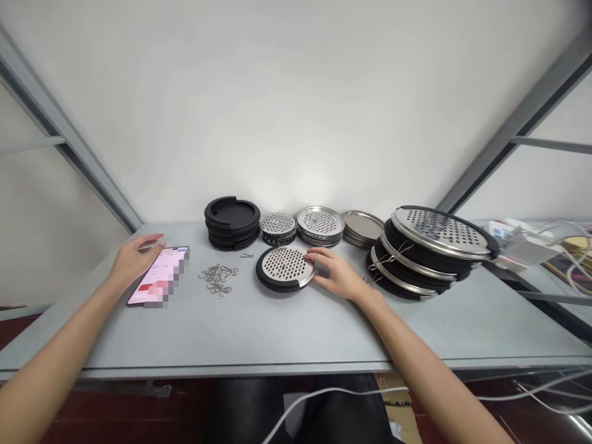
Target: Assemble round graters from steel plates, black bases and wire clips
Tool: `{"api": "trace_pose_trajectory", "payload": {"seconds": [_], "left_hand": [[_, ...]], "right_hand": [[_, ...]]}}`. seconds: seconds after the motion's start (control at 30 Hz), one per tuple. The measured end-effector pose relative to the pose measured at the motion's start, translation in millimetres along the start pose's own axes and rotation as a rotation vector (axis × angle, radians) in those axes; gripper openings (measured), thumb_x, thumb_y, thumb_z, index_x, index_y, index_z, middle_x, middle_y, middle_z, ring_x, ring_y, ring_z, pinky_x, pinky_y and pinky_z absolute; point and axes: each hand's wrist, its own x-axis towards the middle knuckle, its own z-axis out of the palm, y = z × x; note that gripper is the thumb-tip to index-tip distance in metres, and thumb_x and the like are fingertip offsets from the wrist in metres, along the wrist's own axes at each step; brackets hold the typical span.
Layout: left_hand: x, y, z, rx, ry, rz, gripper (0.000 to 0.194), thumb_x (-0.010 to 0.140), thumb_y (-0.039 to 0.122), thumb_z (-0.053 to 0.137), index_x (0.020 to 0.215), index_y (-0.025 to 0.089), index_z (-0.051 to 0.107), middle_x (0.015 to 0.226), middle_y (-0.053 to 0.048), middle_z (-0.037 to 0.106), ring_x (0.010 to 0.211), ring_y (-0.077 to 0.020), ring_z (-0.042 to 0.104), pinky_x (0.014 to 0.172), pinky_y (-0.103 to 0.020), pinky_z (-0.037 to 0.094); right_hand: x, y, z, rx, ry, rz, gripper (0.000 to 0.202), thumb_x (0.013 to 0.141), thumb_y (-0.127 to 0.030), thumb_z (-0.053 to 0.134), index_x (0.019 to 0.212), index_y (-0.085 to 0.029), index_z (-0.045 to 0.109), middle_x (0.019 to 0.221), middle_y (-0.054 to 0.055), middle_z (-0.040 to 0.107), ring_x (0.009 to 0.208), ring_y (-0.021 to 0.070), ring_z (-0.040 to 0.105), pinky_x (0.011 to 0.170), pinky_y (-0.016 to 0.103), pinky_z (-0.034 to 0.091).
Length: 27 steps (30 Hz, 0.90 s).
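Note:
A round grater (285,266), a perforated metal disc in a black rim, lies flat on the grey table. My right hand (340,274) grips its right edge, thumb at the front and fingers on the rim. My left hand (135,262) is open beside a phone (161,274) with a lit screen, fingertips over its upper left edge. Between phone and grater lies a loose pile of metal clips (217,279), and a single clip (246,255) sits apart above it.
Along the wall stand stacked black holders (232,219), small perforated discs (278,226), larger perforated discs (320,223) and plain metal plates (363,227). A tall, leaning stack of assembled graters (435,246) with hanging clips is at right. White cables and boxes (522,246) lie beyond.

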Motion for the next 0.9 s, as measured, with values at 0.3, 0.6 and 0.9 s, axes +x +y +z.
{"api": "trace_pose_trajectory", "payload": {"seconds": [0.3, 0.6, 0.9], "left_hand": [[-56.4, 141.3, 47.0, -0.18, -0.187, 0.826, 0.033, 0.084, 0.037, 0.066, 0.113, 0.021, 0.065, 0.114, -0.009, 0.066, 0.105, -0.0227, 0.062, 0.093, -0.037, 0.052], [-54.9, 182.9, 113.1, -0.279, -0.278, 0.931, 0.04, 0.084, 0.039, 0.07, 0.121, 0.024, 0.062, 0.12, -0.009, 0.063, 0.111, -0.0233, 0.06, 0.098, -0.04, 0.05], [-59.8, 170.8, 112.8, -0.32, -0.149, 0.977, 0.036, 0.09, 0.03, 0.064, 0.124, 0.021, 0.06, 0.115, -0.01, 0.068, 0.106, -0.0221, 0.064, 0.093, -0.038, 0.053]], "right_hand": [[-0.2, 1.3, 0.5, -0.008, 0.017, 0.01, 0.042, 0.085, -0.022, 0.063, 0.127, -0.021, 0.059, 0.133, 0.013, 0.056, 0.122, 0.0263, 0.055, 0.105, 0.045, 0.045], [2.9, -3.4, -2.9, 0.072, 0.167, 0.079, 0.038, 0.085, -0.027, 0.066, 0.123, -0.022, 0.061, 0.125, 0.012, 0.061, 0.116, 0.025, 0.058, 0.102, 0.044, 0.047], [3.5, -9.1, -9.4, 0.058, 0.177, 0.048, 0.04, 0.084, -0.039, 0.068, 0.119, -0.021, 0.063, 0.121, 0.012, 0.062, 0.113, 0.0252, 0.06, 0.1, 0.043, 0.048]]}}
